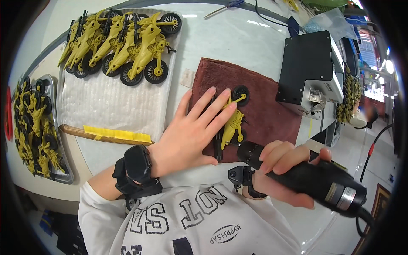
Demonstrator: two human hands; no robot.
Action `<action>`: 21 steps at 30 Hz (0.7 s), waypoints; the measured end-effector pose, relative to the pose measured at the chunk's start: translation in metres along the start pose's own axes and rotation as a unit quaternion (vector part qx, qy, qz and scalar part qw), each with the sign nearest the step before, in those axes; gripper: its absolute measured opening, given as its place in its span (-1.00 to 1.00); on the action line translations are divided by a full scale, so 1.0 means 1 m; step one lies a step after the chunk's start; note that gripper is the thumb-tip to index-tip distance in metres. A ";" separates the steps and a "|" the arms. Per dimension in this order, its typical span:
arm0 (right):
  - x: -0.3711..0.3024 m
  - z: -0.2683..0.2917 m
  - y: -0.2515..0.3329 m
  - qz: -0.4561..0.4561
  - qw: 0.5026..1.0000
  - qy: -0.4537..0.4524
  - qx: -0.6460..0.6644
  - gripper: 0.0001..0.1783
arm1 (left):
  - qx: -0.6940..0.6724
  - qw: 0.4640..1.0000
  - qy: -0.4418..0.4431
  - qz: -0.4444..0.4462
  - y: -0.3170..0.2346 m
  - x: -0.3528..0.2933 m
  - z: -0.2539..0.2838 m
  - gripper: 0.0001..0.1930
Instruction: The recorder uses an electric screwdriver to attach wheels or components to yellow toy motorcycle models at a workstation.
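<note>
On a dark red-brown cloth point(272, 95) lies a yellow and black toy motorcycle point(234, 121) on its side. My left hand point(187, 129) is flat with its fingers spread, and its fingertips rest over the motorcycle's left part, hiding some of it. In my right hand point(282, 170) is a black corded electric screwdriver point(327, 182), tilted with its bit pointing left at the motorcycle's lower end. Whether the bit sits in a screw is too small to tell.
A white foam-lined tray point(114, 102) at the left holds several finished-looking toy motorcycles point(146, 46). Farther left, a metal tray point(66, 174) is heaped with more yellow parts. A black and silver box machine point(308, 68) stands right of the cloth. A screwdriver point(223, 8) lies at the back.
</note>
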State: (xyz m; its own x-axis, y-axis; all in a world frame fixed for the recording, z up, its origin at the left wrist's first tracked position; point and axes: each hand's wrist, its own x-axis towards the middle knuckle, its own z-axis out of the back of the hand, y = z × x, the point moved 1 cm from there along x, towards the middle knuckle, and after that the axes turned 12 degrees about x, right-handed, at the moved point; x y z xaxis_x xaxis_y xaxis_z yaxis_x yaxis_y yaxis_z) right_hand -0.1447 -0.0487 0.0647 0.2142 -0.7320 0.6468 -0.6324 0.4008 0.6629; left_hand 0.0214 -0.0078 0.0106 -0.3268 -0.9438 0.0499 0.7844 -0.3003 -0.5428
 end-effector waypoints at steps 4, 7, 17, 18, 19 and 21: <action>0.001 0.001 0.002 -0.014 0.998 -0.029 0.051 0.03 | -0.021 1.000 -0.001 -0.006 0.002 -0.002 0.003 0.13; 0.001 -0.001 0.004 -0.011 0.998 -0.030 0.056 0.04 | -0.003 1.000 -0.002 -0.008 0.001 -0.002 0.001 0.08; 0.000 -0.001 0.003 -0.008 0.998 -0.014 0.058 0.05 | 0.018 1.000 -0.022 0.001 0.002 -0.001 0.001 0.06; 0.001 -0.002 0.004 -0.011 0.998 -0.018 0.052 0.05 | 0.017 1.000 -0.019 0.000 0.002 -0.001 0.003 0.07; 0.002 -0.003 0.004 -0.014 0.999 -0.022 0.046 0.05 | 0.018 1.000 -0.020 0.000 0.001 -0.001 0.003 0.07; 0.002 -0.002 0.004 -0.008 0.998 -0.023 0.049 0.05 | 0.013 1.000 -0.016 0.015 0.000 -0.001 0.003 0.09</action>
State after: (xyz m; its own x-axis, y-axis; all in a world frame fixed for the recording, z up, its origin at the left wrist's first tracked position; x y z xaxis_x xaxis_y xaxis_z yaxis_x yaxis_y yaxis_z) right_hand -0.1456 -0.0470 0.0693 0.1921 -0.7628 0.6175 -0.6999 0.3345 0.6310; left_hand 0.0236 -0.0070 0.0131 -0.2871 -0.9560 0.0610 0.8069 -0.2756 -0.5225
